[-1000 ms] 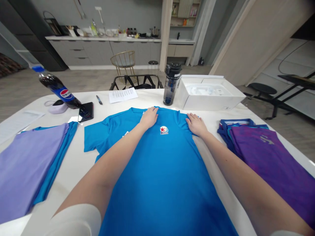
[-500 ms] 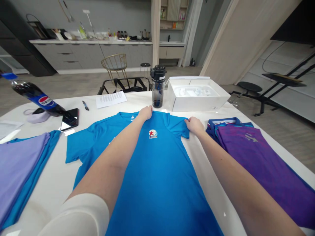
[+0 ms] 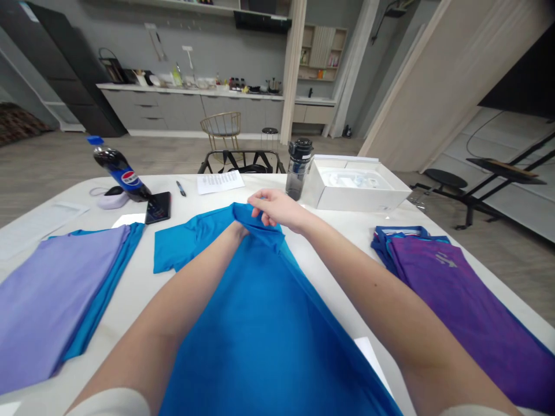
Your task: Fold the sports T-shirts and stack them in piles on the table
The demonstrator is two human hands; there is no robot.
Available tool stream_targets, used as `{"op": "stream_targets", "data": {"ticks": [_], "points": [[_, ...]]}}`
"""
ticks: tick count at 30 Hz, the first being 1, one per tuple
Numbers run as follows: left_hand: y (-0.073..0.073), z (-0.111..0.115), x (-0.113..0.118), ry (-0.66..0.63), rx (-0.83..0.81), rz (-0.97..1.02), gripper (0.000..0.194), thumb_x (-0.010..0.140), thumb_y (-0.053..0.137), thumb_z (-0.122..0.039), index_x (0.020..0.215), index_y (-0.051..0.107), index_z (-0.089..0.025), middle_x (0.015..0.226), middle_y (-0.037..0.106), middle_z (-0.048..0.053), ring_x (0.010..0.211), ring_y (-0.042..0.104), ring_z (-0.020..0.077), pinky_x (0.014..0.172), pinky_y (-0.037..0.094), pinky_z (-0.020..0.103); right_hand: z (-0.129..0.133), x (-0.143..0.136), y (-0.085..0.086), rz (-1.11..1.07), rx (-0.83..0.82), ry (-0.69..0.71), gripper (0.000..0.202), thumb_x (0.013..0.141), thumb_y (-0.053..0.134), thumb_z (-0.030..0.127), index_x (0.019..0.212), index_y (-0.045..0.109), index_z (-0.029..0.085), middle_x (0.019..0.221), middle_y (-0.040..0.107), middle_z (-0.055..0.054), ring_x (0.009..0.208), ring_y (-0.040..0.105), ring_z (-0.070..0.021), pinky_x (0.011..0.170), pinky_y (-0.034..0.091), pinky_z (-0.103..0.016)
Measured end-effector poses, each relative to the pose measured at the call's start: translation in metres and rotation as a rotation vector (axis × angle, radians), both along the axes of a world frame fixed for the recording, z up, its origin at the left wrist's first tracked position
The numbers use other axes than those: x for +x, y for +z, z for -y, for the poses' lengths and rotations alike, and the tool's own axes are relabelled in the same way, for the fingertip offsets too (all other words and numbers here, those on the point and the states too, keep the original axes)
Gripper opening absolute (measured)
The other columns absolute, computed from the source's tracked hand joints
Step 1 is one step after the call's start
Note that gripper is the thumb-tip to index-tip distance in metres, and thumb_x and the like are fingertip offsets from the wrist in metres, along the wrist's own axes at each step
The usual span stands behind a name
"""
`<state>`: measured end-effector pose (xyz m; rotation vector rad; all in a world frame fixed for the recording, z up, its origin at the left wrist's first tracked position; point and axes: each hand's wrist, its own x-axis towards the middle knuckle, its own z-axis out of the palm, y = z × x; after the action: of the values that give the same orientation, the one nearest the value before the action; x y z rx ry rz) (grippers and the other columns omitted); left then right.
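Observation:
A blue T-shirt (image 3: 255,300) lies lengthwise before me on the white table, its right side turned inward over the front. My left hand (image 3: 241,229) is at the collar area, its fingers covered by the raised cloth, so their grip is hidden. Just beside it, my right hand (image 3: 280,209) has curled fingers at the top of the turned-over cloth, closed on it. The shirt's left sleeve (image 3: 176,247) lies spread flat; the chest logo is covered.
Folded lilac and blue clothes (image 3: 65,289) lie at left, a purple and navy pile (image 3: 451,289) at right. Along the back stand a cola bottle (image 3: 125,173), a phone (image 3: 158,208), a pen (image 3: 181,189), a paper sheet (image 3: 221,182), a dark tumbler (image 3: 297,173) and a white box (image 3: 359,193).
My right hand has carried the right sleeve inward to the collar, folding that side of the T-shirt over. My left hand is now under the cloth. The view has shifted.

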<state>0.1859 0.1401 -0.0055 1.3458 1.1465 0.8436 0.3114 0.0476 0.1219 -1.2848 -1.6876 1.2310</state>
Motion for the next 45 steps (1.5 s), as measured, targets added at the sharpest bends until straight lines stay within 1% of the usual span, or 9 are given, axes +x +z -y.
{"op": "stream_targets", "data": {"ticks": [2, 6, 10, 14, 19, 27, 32, 37, 45], "points": [[0.001, 0.015, -0.037, -0.067, -0.129, 0.041, 0.053, 0.103, 0.034, -0.058, 0.094, 0.066, -0.016, 0.084, 0.074, 0.012, 0.088, 0.072, 0.0269, 0.077, 0.058, 0.04, -0.024, -0.014, -0.027, 0.202, 0.122, -0.105, 0.014, 0.097, 0.056, 0.028, 0.102, 0.066, 0.02, 0.086, 0.07, -0.003, 0.063, 0.061, -0.013, 0.059, 0.049, -0.024], [-0.003, 0.045, -0.091, -0.043, -0.277, -0.05, 0.057, 0.092, 0.051, -0.067, 0.116, 0.064, -0.017, 0.092, 0.075, 0.011, 0.088, 0.073, 0.0258, 0.075, 0.057, 0.036, -0.057, 0.001, -0.096, 0.639, 0.254, -0.236, 0.044, 0.088, 0.049, 0.01, 0.126, 0.069, 0.021, 0.123, 0.067, -0.011, 0.112, 0.063, -0.0248, 0.098, 0.051, -0.038], [-0.012, 0.066, -0.097, 0.066, 0.0, -0.505, 0.051, 0.075, 0.081, -0.047, 0.112, 0.068, -0.015, 0.094, 0.076, 0.011, 0.096, 0.071, 0.0295, 0.077, 0.052, 0.032, -0.076, 0.009, -0.136, 0.878, 0.231, -0.265, 0.063, 0.094, 0.044, 0.02, 0.155, 0.044, 0.034, 0.159, 0.04, -0.011, 0.142, 0.038, -0.0366, 0.107, 0.041, -0.063], [-0.022, 0.081, -0.087, 0.061, 0.168, -0.741, 0.021, 0.089, 0.066, -0.038, 0.097, 0.068, -0.019, 0.102, 0.075, 0.014, 0.104, 0.07, 0.0318, 0.083, 0.05, 0.035, -0.097, -0.003, -0.145, 1.006, 0.227, -0.234, 0.052, 0.101, 0.044, 0.036, 0.152, 0.046, 0.036, 0.163, 0.034, -0.011, 0.142, 0.034, -0.0381, 0.106, 0.038, -0.067], [-0.012, 0.094, -0.085, 0.132, 0.347, -0.695, 0.026, 0.104, 0.043, -0.038, 0.118, 0.06, -0.026, 0.092, 0.074, 0.008, 0.089, 0.072, 0.0275, 0.078, 0.048, 0.035, -0.114, 0.002, -0.142, 1.031, 0.312, -0.26, 0.029, 0.1, 0.048, 0.037, 0.114, 0.069, 0.023, 0.138, 0.053, -0.016, 0.127, 0.046, -0.0345, 0.101, 0.045, -0.056], [0.033, 0.031, -0.11, 0.171, 0.335, -0.792, 0.026, 0.1, 0.051, -0.034, 0.111, 0.068, -0.017, 0.1, 0.073, 0.013, 0.093, 0.07, 0.0291, 0.081, 0.051, 0.036, -0.121, 0.014, -0.143, 0.911, 0.322, -0.502, 0.034, 0.101, 0.042, 0.036, 0.122, 0.066, 0.024, 0.133, 0.055, -0.016, 0.124, 0.049, -0.036, 0.096, 0.048, -0.054], [0.0, 0.061, -0.106, 0.074, 0.679, -1.017, 0.045, 0.103, 0.044, -0.031, 0.144, 0.053, -0.018, 0.144, 0.058, 0.017, 0.133, 0.054, 0.0313, 0.115, 0.038, 0.045, -0.091, -0.004, -0.151, 0.906, 0.354, -0.424, 0.046, 0.102, 0.042, 0.037, 0.144, 0.054, 0.021, 0.153, 0.047, -0.017, 0.136, 0.044, -0.0361, 0.108, 0.039, -0.059], [-0.044, 0.108, -0.09, -0.159, 0.644, -1.029, 0.061, 0.103, 0.035, -0.057, 0.155, 0.045, -0.028, 0.164, 0.038, 0.008, 0.154, 0.029, 0.0308, 0.127, 0.018, 0.052, -0.019, -0.008, -0.164, 0.9, 0.333, -0.116, 0.058, 0.105, 0.035, 0.05, 0.159, 0.037, 0.027, 0.168, 0.031, -0.01, 0.152, 0.03, -0.0319, 0.119, 0.026, -0.063], [-0.049, 0.108, -0.09, -0.156, 0.637, -1.05, 0.065, 0.103, 0.028, -0.06, 0.159, 0.039, -0.03, 0.168, 0.031, 0.004, 0.157, 0.021, 0.0272, 0.129, 0.012, 0.051, 0.094, 0.024, -0.169, 0.895, 0.295, -0.05, 0.058, 0.105, 0.034, 0.054, 0.156, 0.043, 0.028, 0.168, 0.031, -0.008, 0.154, 0.026, -0.034, 0.122, 0.017, -0.065]]}}
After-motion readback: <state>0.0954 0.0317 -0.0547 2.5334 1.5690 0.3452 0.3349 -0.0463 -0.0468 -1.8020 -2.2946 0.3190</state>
